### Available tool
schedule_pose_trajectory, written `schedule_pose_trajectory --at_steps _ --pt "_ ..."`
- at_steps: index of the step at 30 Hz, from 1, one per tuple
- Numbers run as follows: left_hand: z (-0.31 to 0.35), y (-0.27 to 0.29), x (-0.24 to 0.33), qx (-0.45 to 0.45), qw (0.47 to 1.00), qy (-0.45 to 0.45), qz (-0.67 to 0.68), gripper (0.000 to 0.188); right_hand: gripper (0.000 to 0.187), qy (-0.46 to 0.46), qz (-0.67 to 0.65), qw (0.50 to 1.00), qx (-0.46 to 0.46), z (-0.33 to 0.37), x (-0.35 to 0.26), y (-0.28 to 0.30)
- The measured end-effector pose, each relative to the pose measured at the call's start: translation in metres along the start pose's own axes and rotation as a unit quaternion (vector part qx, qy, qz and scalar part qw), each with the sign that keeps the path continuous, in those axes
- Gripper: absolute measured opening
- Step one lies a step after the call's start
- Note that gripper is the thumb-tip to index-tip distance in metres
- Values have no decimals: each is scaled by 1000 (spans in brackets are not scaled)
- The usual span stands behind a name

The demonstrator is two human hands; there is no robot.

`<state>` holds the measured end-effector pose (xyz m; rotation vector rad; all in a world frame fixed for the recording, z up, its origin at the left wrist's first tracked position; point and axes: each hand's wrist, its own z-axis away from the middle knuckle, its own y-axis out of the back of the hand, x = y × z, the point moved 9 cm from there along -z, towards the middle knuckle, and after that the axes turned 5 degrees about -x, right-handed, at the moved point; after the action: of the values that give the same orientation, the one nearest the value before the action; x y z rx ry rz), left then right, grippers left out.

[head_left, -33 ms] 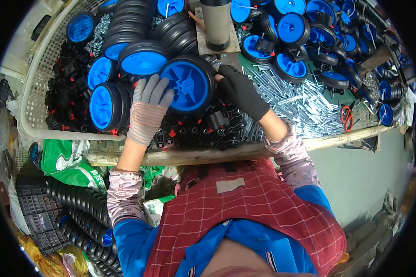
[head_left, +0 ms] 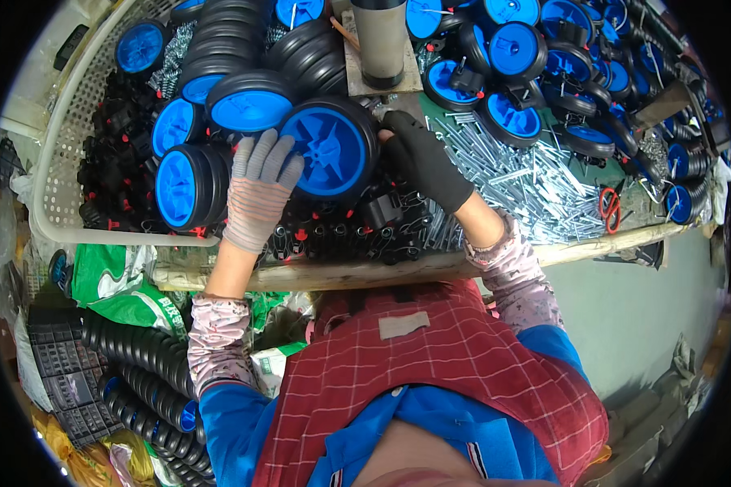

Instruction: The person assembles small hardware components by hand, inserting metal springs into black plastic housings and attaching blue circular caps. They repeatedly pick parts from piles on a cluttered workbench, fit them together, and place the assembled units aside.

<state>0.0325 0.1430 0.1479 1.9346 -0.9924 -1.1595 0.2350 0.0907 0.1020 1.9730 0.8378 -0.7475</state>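
Observation:
A large blue-hubbed wheel with a black tyre [head_left: 323, 152] stands between my hands, hub facing me. My left hand [head_left: 261, 180], in a grey striped glove, lies at its left edge with fingers stretched out, the fingertips close to the wheel behind. At the wheel's right edge is my right hand [head_left: 426, 158], in a black glove with bare thumb tip. Its fingers are closed around something I cannot make out, near small metal parts. Below the wheel lie black plastic parts with red bits [head_left: 382, 211].
A white perforated basket [head_left: 49, 195] holds black parts and wheels on the left. Steel bolts [head_left: 520, 178] and red-handled scissors [head_left: 609, 209] lie at right. A grey cylinder post [head_left: 379, 45] rises behind. Finished-looking wheels [head_left: 512, 118] pile at far right. A wooden edge [head_left: 365, 276] borders the bench.

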Motion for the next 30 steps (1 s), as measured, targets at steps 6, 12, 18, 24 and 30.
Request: schedule_pose_trajectory --at_steps 6,12,18,24,30 --pt "4 -13 1 17 999 -38 -1 18 54 134 146 980 -24 -21 0 -10" --pt "43 3 -2 16 995 -79 67 16 77 108 109 975 -160 -38 -8 -58" --pt "27 -8 -32 1 989 32 145 17 67 278 227 931 71 -111 -27 -84" --pt "18 -16 -53 84 965 161 190 36 57 187 295 926 144 -140 -25 -82" --pt "23 -20 -70 147 818 330 447 41 83 100 246 964 -25 -109 10 -106"
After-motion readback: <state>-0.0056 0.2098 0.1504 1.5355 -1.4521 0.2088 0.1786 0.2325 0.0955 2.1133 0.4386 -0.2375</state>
